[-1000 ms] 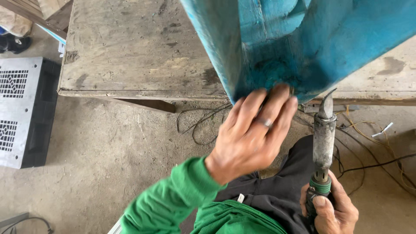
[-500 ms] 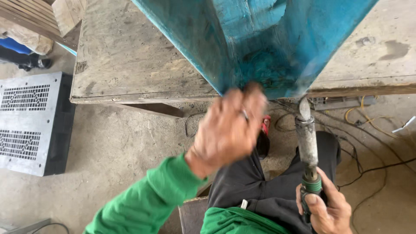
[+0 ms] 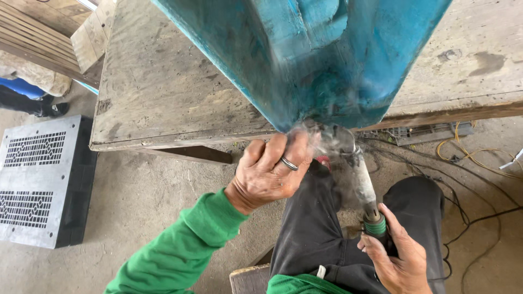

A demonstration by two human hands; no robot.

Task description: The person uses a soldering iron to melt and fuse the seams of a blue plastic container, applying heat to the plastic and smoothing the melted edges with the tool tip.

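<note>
Grinder at centre frame, head against the lower edge of the teal piece overhanging the bench. Right hand wraps its handle; left hand curls around the head end. Dust flying, edge mostly painted: early in the job, I'd say.

Blue painted piece overhangs wooden table edge, blocking reach from above. Left hand and grinder crowd its lower tip, right hand gripping tool handle. Knees fill space below. Open floor left of legs. Cables clutter floor right; grey grate far left.
</note>
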